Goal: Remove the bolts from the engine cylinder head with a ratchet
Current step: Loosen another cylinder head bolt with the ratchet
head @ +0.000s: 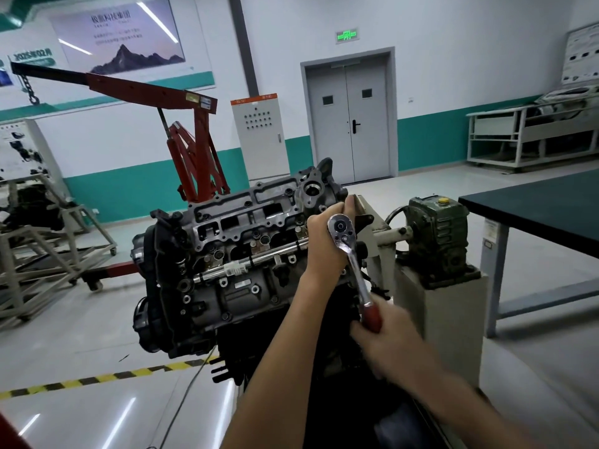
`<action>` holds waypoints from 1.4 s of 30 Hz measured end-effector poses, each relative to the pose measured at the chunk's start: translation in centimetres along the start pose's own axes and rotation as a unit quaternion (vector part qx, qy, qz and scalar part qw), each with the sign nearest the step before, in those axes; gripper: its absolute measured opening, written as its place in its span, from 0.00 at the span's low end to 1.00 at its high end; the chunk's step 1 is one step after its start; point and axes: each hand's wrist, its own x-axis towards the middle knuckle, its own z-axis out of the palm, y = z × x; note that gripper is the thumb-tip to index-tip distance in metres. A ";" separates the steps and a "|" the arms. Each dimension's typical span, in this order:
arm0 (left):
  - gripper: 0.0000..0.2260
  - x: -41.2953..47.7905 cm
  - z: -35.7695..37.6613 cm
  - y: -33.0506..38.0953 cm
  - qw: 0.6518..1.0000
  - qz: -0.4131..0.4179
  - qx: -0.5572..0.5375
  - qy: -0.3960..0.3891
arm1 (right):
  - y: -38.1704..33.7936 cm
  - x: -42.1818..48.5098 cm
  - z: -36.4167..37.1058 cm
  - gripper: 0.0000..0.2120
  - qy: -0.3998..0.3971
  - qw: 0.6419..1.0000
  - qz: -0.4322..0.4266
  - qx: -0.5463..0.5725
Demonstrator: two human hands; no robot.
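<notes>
The engine with its grey cylinder head (246, 222) is mounted on a stand, tilted toward me. A chrome ratchet (348, 251) with a red handle points its round head at the right end of the cylinder head. My right hand (385, 338) is closed round the red handle, low and right of the engine. My left hand (327, 241) rests against the right end of the head, just beside the ratchet's head, fingers curled over the metal edge. The socket and the bolt under it are hidden behind my left hand. Several bolts and holes show along the head's top.
A green gearbox (437, 234) sits on the stand's pedestal right of the engine. A dark-topped workbench (534, 205) stands at the far right. A red engine hoist (191, 150) is behind the engine, a metal frame trolley (42, 247) at left, and yellow-black floor tape (107, 377) below.
</notes>
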 end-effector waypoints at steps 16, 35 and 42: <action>0.22 0.7 -1.6 0.3 0.993 -0.005 0.051 -0.104 | -0.6 7.0 -11.2 0.08 -0.092 0.913 -0.158 -0.366; 0.23 1.3 -2.2 0.1 0.984 -0.017 0.081 -0.156 | -1.2 7.0 -11.7 0.08 -0.081 0.900 -0.153 -0.399; 0.22 0.5 0.0 0.1 0.998 -0.021 0.058 -0.007 | 0.5 0.0 0.1 0.09 0.051 0.998 -0.014 -0.027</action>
